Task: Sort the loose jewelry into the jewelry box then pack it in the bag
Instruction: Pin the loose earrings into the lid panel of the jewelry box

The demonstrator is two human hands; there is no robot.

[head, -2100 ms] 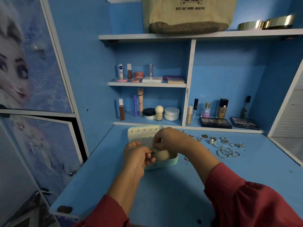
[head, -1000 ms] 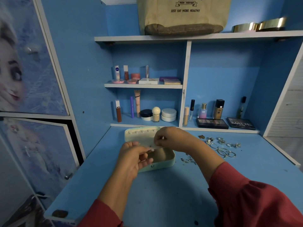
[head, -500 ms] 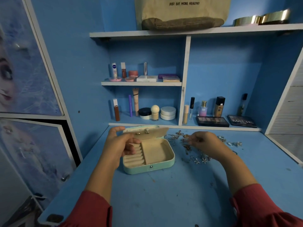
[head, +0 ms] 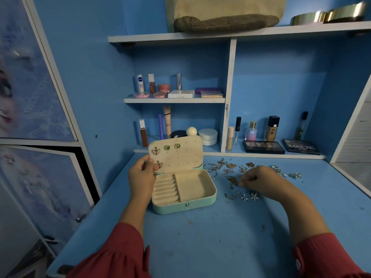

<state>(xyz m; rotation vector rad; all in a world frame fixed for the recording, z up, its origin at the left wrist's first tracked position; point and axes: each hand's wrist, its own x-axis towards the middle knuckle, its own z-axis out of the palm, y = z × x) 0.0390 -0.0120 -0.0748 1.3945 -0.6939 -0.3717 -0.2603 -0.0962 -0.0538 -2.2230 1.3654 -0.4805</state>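
Left hand pinches the raised cream lid of the mint-green jewelry box, a rounded case with ridged ring rolls, butterfly and green stud earrings pinned inside. Right hand, at the box's three o'clock, pinches a gold piece among the loose jewelry on the blue desk; the canvas bag sits at twelve o'clock.

A blue desk bears the jewelry box and loose jewelry.

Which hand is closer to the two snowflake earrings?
Right. The right hand hovers just behind the snowflake earrings, picking among loose jewelry; the left hand holds the box lid, across the box.
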